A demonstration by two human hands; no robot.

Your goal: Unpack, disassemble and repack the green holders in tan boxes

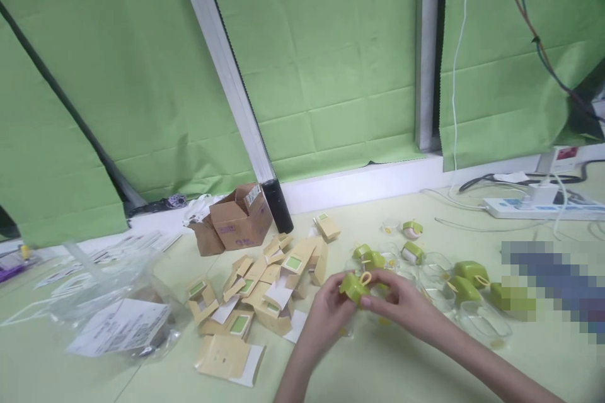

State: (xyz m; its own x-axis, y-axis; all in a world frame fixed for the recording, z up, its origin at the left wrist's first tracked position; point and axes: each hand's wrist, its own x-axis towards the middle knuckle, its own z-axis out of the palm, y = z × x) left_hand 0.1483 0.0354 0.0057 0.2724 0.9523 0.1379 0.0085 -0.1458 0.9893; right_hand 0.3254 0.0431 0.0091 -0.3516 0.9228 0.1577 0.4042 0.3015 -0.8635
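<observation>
Bench [165, 381], pale and busy, and there over it two bare hands meet on one small green piece [353, 288]! Here's the left hand [328, 303], fingers curled about the piece's left side, grip closed on it. Across from it, the right hand [397, 293], thumb and fingers drawn in on the right side, just beside a yellow loop [365, 278] that sticks up from the piece. So one thing, two grips, no gap showing in either!

Look to the right of the hands: rounded green lids [470, 272] bunched together, one with a yellow loop of its own, and clear tubs [484, 322] lying among them. Over on the left, what a heap! Tan cartons [222, 356] piled every which way, several with green labels showing. Further left, a clear plastic bag [165, 315] with a printed white sheet [125, 324] on it. Behind the heap stands an open cardboard box [243, 230], with a black cylinder [278, 206] upright at its right side. Far right, a white power strip [505, 209] trails cables, and green sheets [326, 63] hang across the back.
</observation>
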